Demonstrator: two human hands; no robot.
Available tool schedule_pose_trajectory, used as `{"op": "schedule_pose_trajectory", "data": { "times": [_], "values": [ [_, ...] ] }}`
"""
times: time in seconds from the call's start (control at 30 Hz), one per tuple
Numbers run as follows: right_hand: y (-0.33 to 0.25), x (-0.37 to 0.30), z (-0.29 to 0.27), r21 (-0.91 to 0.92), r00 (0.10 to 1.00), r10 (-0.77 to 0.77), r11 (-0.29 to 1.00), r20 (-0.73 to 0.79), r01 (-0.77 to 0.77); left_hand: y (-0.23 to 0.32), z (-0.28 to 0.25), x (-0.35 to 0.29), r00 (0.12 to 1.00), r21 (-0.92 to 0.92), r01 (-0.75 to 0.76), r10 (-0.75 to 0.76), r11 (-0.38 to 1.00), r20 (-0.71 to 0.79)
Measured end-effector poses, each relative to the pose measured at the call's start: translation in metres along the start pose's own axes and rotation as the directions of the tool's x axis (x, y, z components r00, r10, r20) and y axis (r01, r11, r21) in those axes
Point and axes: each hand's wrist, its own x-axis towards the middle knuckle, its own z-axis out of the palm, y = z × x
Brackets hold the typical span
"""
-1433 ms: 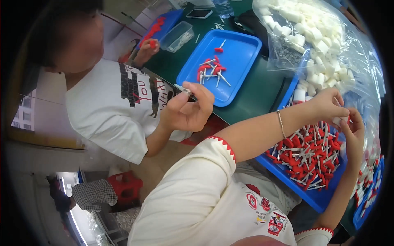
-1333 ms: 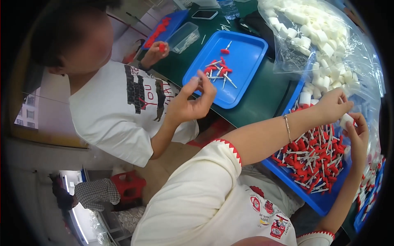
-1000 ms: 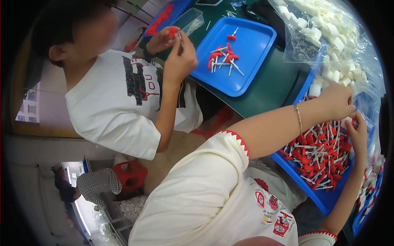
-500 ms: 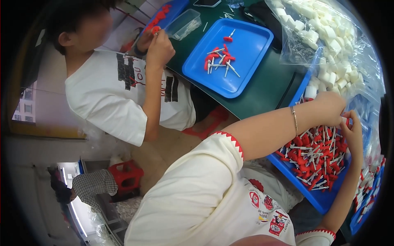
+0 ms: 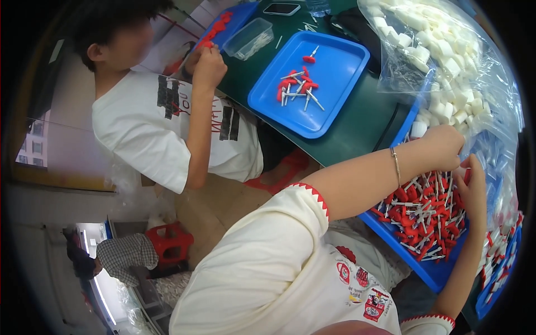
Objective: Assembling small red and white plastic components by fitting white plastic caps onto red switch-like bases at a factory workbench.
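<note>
My left hand (image 5: pixel 444 147), a bracelet on its wrist, is closed above the far end of a blue tray (image 5: pixel 442 275). Its fingertips are turned away, so what they grip, if anything, is hidden. Close beside it, my right hand (image 5: pixel 474 187) has its fingers bent around a small red part (image 5: pixel 467 176), mostly covered by the fingers. Beneath both hands, the tray holds a heap of red pieces with thin whitish stems (image 5: pixel 424 215). White cylindrical pieces (image 5: pixel 444 110) lie beyond my left hand, some spilling from a clear plastic bag (image 5: pixel 405 78).
Left of my hands, another blue tray (image 5: pixel 349 92) on the green table (image 5: pixel 349 139) holds several red stemmed pieces. A co-worker (image 5: pixel 162 123) sits at far left, hands by red parts. A clear box (image 5: pixel 243 49) and a phone (image 5: pixel 281 9) lie beyond. Another filled blue tray (image 5: pixel 499 285) is at right.
My two hands stay close together and have shifted slightly; the red part now shows lower, among my right fingers. The co-worker's raised hand has moved a little down and left.
</note>
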Motion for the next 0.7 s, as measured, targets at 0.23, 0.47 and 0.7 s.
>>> {"op": "schedule_pose_trajectory", "data": {
  "times": [0.23,0.47,0.7],
  "values": [
    [-0.007,0.002,0.000,0.053,0.999,0.038,0.998,0.008,-0.038,0.005,-0.002,0.001,1.000,-0.016,0.011,-0.011,1.000,0.001],
    [-0.018,-0.006,-0.013,0.174,0.994,0.053,0.984,-0.099,-0.035,0.001,0.001,-0.001,0.946,-0.137,-0.155,0.107,0.978,-0.305],
    [-0.029,-0.010,-0.026,0.539,0.975,0.055,0.839,-0.215,0.072,0.014,-0.016,0.003,0.996,-0.620,-0.073,0.094,0.781,0.001]
  ]
}}
